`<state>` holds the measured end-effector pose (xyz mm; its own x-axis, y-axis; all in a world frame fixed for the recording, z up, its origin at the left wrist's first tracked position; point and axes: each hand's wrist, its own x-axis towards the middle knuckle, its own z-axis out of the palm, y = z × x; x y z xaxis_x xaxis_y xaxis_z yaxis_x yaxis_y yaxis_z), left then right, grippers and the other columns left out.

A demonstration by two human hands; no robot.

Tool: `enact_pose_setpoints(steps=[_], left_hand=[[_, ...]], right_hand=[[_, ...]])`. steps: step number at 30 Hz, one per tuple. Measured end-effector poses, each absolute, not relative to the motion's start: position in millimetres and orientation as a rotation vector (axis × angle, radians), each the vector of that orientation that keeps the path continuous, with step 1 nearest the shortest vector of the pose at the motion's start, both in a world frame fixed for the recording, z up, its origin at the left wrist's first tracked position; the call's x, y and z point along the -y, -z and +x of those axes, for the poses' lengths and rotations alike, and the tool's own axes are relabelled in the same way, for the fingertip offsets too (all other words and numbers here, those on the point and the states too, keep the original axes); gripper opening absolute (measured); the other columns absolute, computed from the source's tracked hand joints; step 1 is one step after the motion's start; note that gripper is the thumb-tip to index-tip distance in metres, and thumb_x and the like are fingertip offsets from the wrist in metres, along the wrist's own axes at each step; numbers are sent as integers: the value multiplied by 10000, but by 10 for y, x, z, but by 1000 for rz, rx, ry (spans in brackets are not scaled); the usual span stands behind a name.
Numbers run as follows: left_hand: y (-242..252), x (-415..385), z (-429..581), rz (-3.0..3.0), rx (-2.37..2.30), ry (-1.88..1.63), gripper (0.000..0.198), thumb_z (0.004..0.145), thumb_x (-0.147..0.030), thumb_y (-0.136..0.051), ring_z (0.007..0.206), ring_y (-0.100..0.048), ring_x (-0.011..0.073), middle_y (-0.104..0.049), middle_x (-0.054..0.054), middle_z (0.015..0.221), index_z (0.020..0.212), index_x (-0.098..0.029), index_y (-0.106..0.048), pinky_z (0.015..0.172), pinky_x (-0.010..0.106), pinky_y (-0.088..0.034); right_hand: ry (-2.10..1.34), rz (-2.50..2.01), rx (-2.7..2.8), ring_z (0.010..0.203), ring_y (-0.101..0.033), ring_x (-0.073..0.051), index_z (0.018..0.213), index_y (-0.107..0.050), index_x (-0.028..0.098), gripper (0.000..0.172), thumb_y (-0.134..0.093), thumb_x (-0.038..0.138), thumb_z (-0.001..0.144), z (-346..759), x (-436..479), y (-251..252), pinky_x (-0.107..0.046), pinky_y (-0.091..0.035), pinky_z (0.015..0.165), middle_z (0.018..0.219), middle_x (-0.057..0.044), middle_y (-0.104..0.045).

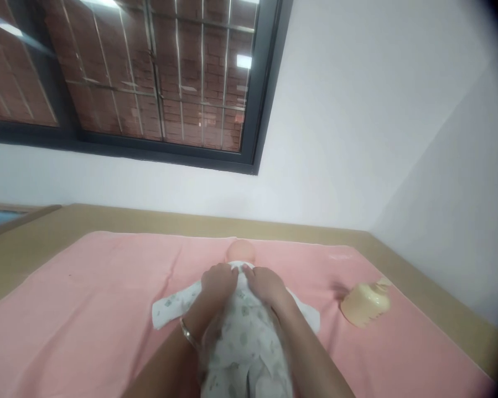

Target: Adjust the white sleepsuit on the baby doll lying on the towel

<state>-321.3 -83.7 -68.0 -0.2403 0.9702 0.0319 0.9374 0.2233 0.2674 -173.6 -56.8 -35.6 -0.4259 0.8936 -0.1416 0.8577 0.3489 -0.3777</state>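
A baby doll lies on its back on a pink sheet (pixel 87 309), its bare head (pixel 240 252) pointing away from me. It wears a white romper with small green prints (pixel 244 337). My left hand (pixel 218 281) and my right hand (pixel 266 285) rest side by side at the romper's neckline, just below the doll's head. The fingers of both hands are curled and pinch the fabric at the collar. A thin bracelet (pixel 186 333) circles my left wrist. The doll's body is mostly hidden under my forearms.
A cream-coloured plastic object (pixel 365 304) lies on the sheet to the right of the doll. The sheet covers a tan surface (pixel 33 243) set against white walls. A dark-framed window (pixel 149 77) with a brick wall behind is at upper left.
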Motion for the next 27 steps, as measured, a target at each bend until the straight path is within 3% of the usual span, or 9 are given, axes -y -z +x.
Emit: enact_pose_setpoints(steps=[4, 10, 13, 18, 22, 27], left_hand=[[728, 735, -3355, 1743, -2252, -332, 514, 933, -465, -230, 835, -623, 191, -670, 105, 932, 973, -169, -648, 723, 296, -446], [665, 854, -3060, 1831, -2410, -313, 395, 894, -337, -329, 912, -594, 274, -648, 156, 951, 892, -119, -659, 787, 402, -411], [657, 842, -3075, 1829, -2412, -312, 368, 874, -359, -356, 877, -606, 259, -660, 125, 920, 888, -146, -657, 756, 380, -426], [733, 713, -3310, 1589, -2269, -375, 474, 895, -490, -294, 892, -618, 223, -670, 110, 949, 955, -173, -641, 754, 331, -441], [734, 781, -3224, 1735, -2314, -309, 418, 923, -356, -281, 898, -611, 235, -653, 124, 933, 916, -161, -650, 772, 379, -438], [659, 914, -3025, 1968, -2292, -37, 250, 837, -197, -430, 850, -610, 278, -624, 153, 883, 865, -111, -663, 703, 412, -450]], right_hand=[[-467, -1590, 2537, 888, -607, -261, 956, -673, 118, 751, -65, 559, 944, -1776, 764, 292, -342, -416, 770, 966, -184, -652], [-651, -1743, 2461, 993, -586, -287, 1056, -651, 86, 699, -124, 532, 947, -1783, 372, 558, -364, -409, 819, 1067, -191, -632], [-736, -1709, 2469, 1002, -580, -279, 1069, -641, 83, 663, -154, 514, 944, -1749, 323, 563, -351, -409, 819, 1086, -188, -626], [-416, -1564, 2571, 926, -588, -267, 1007, -640, 104, 462, -278, 379, 920, -1788, 615, 446, -340, -402, 789, 1021, -179, -637], [-424, -1633, 2527, 932, -596, -282, 985, -658, 111, 586, -171, 434, 952, -1832, 572, 499, -368, -396, 814, 1004, -182, -645], [-775, -1712, 2400, 997, -587, -277, 1069, -642, 67, 647, -172, 495, 951, -1770, 273, 589, -349, -417, 814, 1089, -202, -623]])
